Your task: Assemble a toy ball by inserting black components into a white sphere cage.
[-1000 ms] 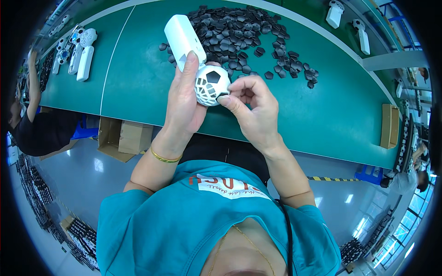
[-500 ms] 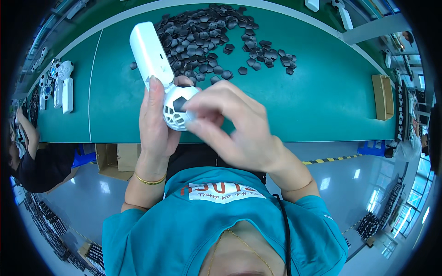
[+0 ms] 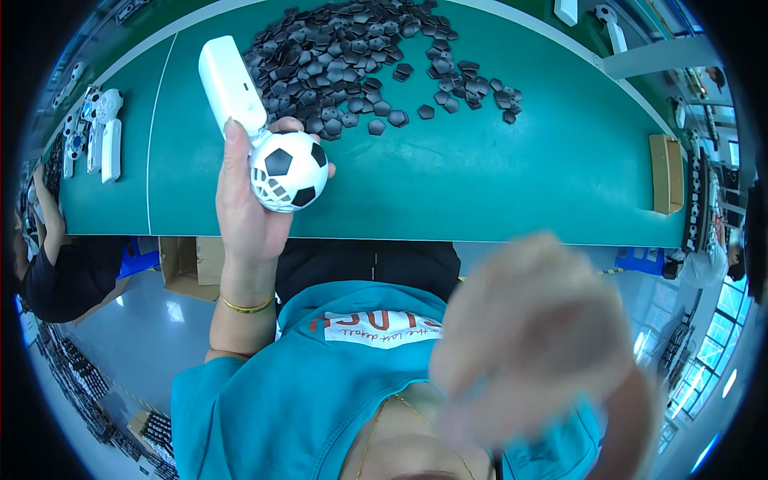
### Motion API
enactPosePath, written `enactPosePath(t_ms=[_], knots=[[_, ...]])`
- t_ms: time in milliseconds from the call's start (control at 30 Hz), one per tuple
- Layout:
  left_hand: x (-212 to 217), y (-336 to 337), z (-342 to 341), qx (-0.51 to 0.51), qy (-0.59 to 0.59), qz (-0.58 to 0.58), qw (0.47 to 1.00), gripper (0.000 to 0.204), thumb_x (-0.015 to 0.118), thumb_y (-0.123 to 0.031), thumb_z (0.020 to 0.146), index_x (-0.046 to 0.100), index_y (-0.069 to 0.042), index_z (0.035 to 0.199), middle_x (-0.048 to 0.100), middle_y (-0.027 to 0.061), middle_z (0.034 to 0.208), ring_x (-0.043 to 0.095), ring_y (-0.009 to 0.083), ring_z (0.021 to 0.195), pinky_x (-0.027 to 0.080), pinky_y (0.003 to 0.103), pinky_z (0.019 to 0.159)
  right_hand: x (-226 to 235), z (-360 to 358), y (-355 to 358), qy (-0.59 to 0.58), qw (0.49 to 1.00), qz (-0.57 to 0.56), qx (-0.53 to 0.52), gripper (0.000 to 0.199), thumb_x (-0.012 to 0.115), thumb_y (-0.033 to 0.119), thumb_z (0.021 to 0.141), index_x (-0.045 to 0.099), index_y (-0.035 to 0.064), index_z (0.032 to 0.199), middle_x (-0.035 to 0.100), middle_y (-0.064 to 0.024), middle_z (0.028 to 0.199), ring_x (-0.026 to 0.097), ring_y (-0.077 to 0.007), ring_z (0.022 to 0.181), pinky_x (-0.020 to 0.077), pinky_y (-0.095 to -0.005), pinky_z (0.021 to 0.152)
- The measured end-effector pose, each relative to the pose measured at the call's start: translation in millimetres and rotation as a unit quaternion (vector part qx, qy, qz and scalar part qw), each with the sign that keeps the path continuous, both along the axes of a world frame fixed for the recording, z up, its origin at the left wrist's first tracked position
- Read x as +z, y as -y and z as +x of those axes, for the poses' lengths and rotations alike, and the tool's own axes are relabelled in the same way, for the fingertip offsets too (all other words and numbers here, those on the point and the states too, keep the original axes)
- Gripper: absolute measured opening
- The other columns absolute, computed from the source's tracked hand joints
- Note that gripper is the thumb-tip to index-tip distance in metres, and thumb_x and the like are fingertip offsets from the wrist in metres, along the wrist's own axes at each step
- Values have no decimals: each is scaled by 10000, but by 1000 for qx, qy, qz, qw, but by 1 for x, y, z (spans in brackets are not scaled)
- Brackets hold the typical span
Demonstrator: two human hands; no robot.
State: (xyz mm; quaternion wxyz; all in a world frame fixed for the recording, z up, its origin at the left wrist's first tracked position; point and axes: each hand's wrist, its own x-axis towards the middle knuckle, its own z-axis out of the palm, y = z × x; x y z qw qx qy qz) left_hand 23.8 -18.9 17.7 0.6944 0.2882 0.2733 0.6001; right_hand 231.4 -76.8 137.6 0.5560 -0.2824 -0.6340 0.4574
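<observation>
My left hand [image 3: 244, 204] holds a white device with a long handle [image 3: 230, 84] and a round head shaped like a football [image 3: 288, 170], white with black patches. It is raised above the near edge of the green table [image 3: 496, 184]. My right hand [image 3: 536, 336] is close to the camera, blurred and large, away from the device; its fingers look curled and I cannot see anything in it. A heap of small black pentagon pieces [image 3: 352, 56] lies on the table beyond the device.
More white devices [image 3: 100, 132] lie at the table's far left. A person in a dark top [image 3: 48, 264] sits at the left. Cardboard boxes [image 3: 192, 264] stand under the table, and a brown box [image 3: 668, 172] sits at its right end.
My right hand left the football head and pulled back toward the camera. My left hand kept the device, which now shows black patches on its front.
</observation>
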Motion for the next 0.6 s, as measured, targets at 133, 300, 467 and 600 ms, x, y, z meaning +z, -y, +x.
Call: enactPosePath(t_ms=[133, 300, 467, 600], knots=[[-1, -4, 6, -9, 2, -7, 1000, 474, 325, -408, 1013, 304, -35, 1306, 559, 151, 1050, 625, 238, 937, 600, 441, 710, -81, 37, -65, 181, 964, 10, -195, 125, 634, -8, 837, 630, -28, 961, 607, -56, 889, 579, -104, 712, 464, -217, 590], [0, -7, 5, 21, 1, -33, 999, 450, 334, -393, 1014, 326, -31, 1281, 570, 139, 1041, 633, 227, 920, 601, 439, 711, -142, 62, -91, 320, 901, -20, -292, 145, 682, 29, 816, 648, -5, 953, 612, -63, 888, 582, -109, 710, 472, -236, 627], [-1, -10, 7, 20, -1, -32, 999, 430, 340, -386, 1015, 345, -34, 1262, 575, 135, 1031, 634, 221, 917, 601, 439, 710, -148, 69, -97, 408, 864, 16, -295, 145, 693, 38, 801, 646, 8, 934, 617, -91, 843, 584, -134, 677, 481, -263, 625], [-2, -13, 7, 19, -5, -33, 999, 430, 338, -389, 1014, 356, -33, 1255, 580, 134, 1038, 636, 225, 921, 600, 443, 708, -141, 74, -98, 424, 862, -16, -277, 117, 698, 58, 807, 633, 4, 888, 613, -71, 764, 580, -127, 648, 475, -263, 591]])
